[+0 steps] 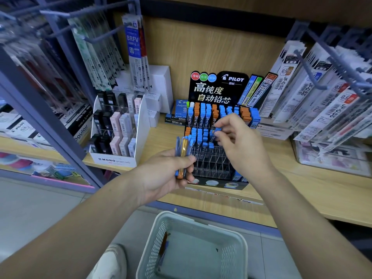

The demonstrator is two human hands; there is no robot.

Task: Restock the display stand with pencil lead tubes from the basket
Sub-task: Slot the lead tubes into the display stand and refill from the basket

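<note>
The black Pilot display stand point(218, 183) sits on the wooden shelf, its upper rows filled with blue- and orange-capped lead tubes and its clear front slots bare. My left hand point(161, 174) grips a small bunch of lead tubes point(182, 152), blue and orange ones, just left of the stand. My right hand point(239, 139) hovers over the stand's middle row and pinches a blue-capped tube point(217, 131) between thumb and fingers. The pale mesh basket point(241, 244) stands on the floor below, with a few tubes point(163, 249) lying at its left side.
A white Mono lead display point(116, 160) stands left of the Pilot stand. Refill packs hang from hooks at the left point(100, 57) and right point(322, 93). A clear box point(330, 158) sits at the shelf's right. The shelf edge point(221, 210) runs above the basket.
</note>
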